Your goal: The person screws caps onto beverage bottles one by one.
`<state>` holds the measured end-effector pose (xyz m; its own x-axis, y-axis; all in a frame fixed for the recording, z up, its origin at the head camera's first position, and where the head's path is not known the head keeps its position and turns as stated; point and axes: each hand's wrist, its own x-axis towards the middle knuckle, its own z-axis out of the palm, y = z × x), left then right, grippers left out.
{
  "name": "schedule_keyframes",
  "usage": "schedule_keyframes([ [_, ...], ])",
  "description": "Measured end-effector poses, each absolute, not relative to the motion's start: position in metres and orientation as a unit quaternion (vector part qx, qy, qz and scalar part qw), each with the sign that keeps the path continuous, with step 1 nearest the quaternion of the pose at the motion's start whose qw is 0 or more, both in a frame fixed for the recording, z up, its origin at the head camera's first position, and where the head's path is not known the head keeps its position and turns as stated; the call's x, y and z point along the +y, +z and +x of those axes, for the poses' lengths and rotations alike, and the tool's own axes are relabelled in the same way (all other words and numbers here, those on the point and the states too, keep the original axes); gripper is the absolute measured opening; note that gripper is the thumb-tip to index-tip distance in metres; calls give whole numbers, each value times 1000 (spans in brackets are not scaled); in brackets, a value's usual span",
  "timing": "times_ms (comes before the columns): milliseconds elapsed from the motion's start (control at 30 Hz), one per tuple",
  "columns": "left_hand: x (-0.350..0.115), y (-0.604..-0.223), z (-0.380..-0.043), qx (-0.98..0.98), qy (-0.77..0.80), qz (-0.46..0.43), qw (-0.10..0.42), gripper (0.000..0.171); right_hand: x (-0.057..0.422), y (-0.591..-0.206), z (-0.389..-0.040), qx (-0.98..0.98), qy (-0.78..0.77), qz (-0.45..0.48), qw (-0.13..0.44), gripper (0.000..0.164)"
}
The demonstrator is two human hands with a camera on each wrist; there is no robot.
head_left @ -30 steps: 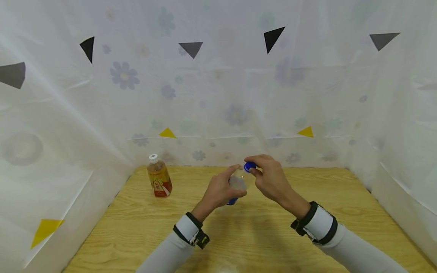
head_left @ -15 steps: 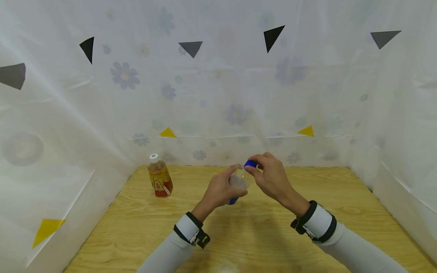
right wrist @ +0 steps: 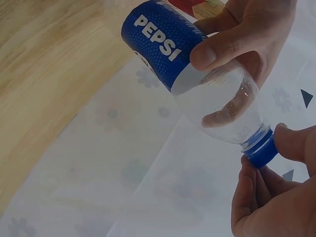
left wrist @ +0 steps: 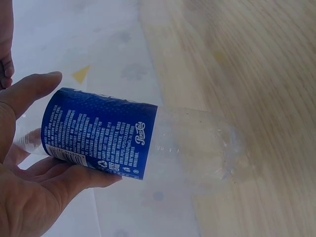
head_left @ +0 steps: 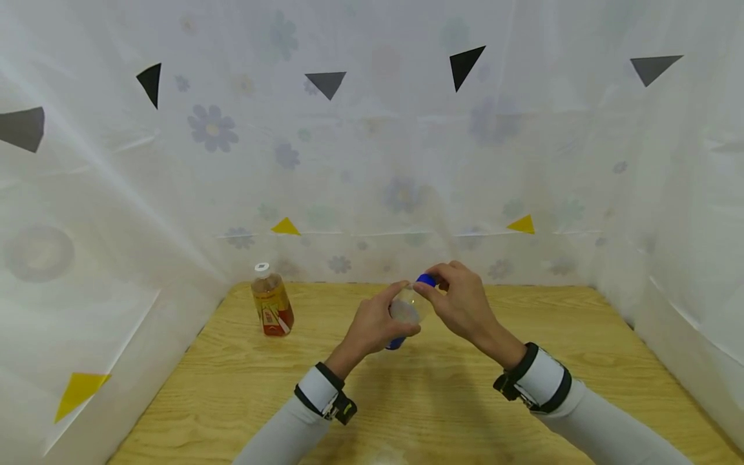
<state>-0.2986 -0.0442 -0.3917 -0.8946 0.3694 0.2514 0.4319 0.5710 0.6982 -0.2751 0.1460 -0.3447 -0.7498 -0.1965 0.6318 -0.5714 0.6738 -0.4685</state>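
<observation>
My left hand (head_left: pixel 372 326) grips a clear plastic Pepsi bottle (left wrist: pixel 98 131) around its blue label and shoulder. The bottle is tilted, neck toward my right hand, and no drink shows inside it. Thumb and fingers of my right hand (head_left: pixel 464 303) pinch the blue cap (right wrist: pixel 261 150), which sits at the bottle's neck. In the right wrist view a clear ring of neck shows just behind the cap. Both hands are above the wooden table (head_left: pixel 279 400), and the bottle's base points down toward it.
On the table's left side stands a bottle of reddish-brown drink (head_left: pixel 272 307) with a white cap and yellow label. White flower-patterned sheeting (head_left: pixel 372 161) surrounds the table at the back and sides, with black, grey and yellow triangles on it.
My right thumb and fingers have shifted around the blue cap, the thumb now nearer the bottle's neck. My left hand and the bottle have stayed in place.
</observation>
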Motion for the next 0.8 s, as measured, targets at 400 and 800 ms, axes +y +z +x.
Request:
schedule_keyframes([
  [400, -44, -392, -298, -886, -402, -229, 41, 78, 146, -342, -270, -895, 341, 190, 215, 41],
  [800, -43, -392, -297, -886, -402, -228, 43, 78, 146, -336, -263, -894, 309, 242, 216, 48],
])
